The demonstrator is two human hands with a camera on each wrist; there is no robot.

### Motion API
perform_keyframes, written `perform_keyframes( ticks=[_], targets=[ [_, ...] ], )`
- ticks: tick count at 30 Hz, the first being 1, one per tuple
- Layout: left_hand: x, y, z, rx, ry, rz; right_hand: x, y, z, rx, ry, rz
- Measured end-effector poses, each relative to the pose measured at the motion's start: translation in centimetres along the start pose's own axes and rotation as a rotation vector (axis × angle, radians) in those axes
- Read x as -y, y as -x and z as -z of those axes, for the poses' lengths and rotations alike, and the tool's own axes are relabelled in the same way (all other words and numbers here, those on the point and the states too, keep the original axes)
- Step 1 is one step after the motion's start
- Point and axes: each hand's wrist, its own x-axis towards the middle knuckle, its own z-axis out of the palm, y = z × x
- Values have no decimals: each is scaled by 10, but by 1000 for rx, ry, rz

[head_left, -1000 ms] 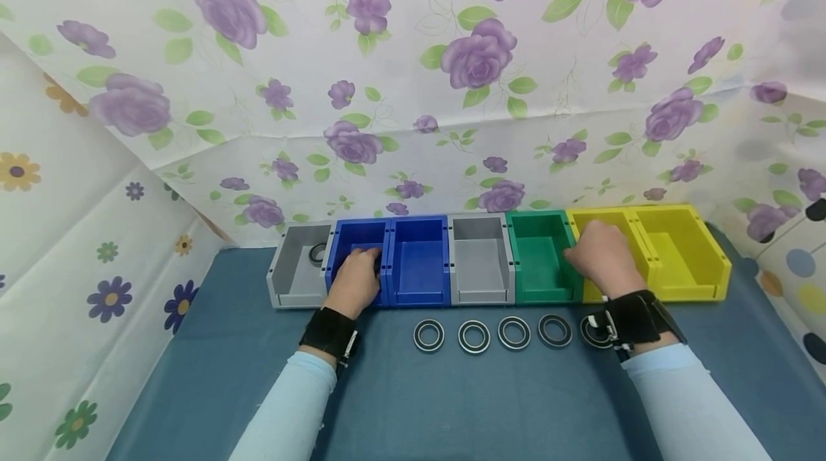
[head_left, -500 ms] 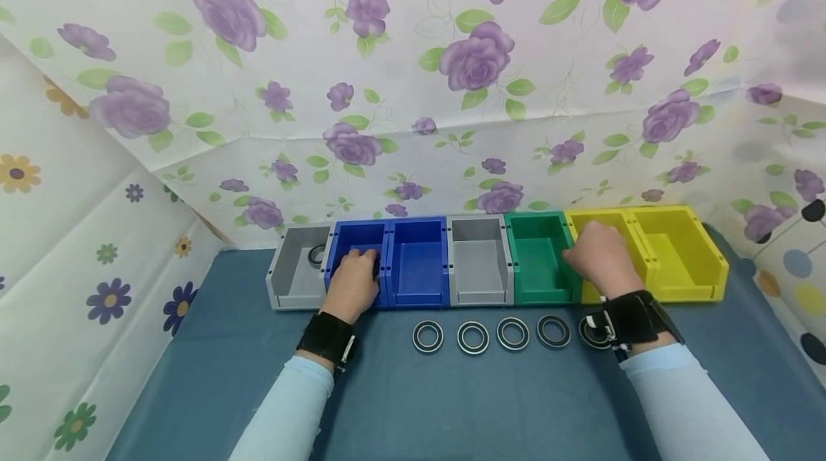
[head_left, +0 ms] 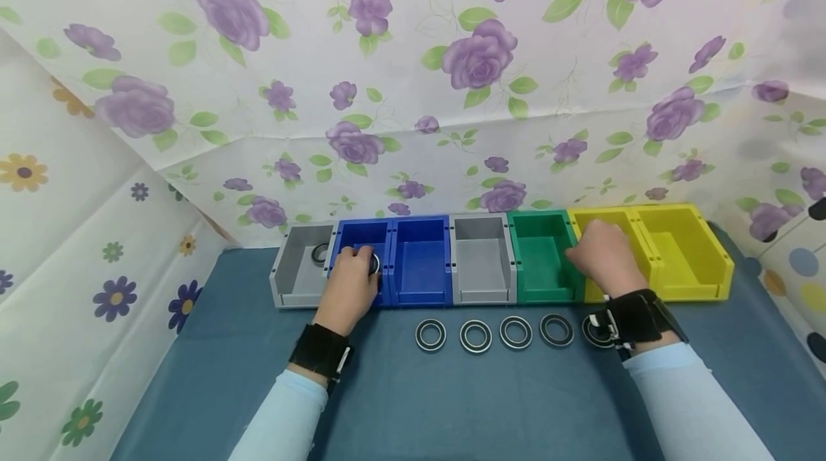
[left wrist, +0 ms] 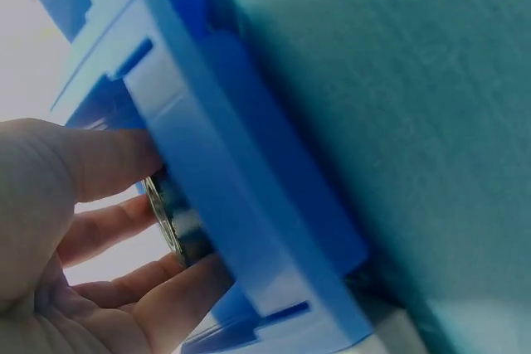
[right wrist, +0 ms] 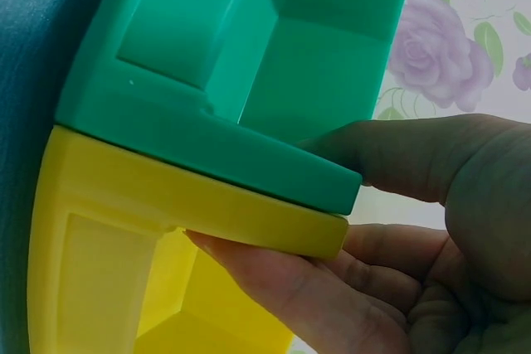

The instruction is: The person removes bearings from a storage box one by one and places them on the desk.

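In the head view my left hand is over the left blue bin, its thumb and fingers pinching a ball bearing. The left wrist view shows that bearing on edge between thumb and fingers, right behind the bin's front wall. My right hand grips the adjoining side walls of the green bin and the left yellow bin. In the right wrist view the thumb lies inside the green bin, with a finger inside the yellow bin.
Several bearings lie in a row on the blue cloth before the bins, among them one bearing at the left end. Another bearing sits in the left grey bin. A flowered sheet hangs behind the bins.
My left hand has risen a little out of the blue bin, its wrist shifting left and toward me. The bearing in its fingers shows more now. My right hand keeps its grip.
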Motion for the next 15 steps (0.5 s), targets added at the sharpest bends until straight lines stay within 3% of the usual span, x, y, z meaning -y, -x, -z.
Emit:
perform_keyframes(
  ticks=[9,15],
  targets=[
    [-7,7,19,-41,36,25,0,1,0,-8,0,6],
    [-10,13,36,-106,83,-2,1,1,0,-5,5,4]
  ],
)
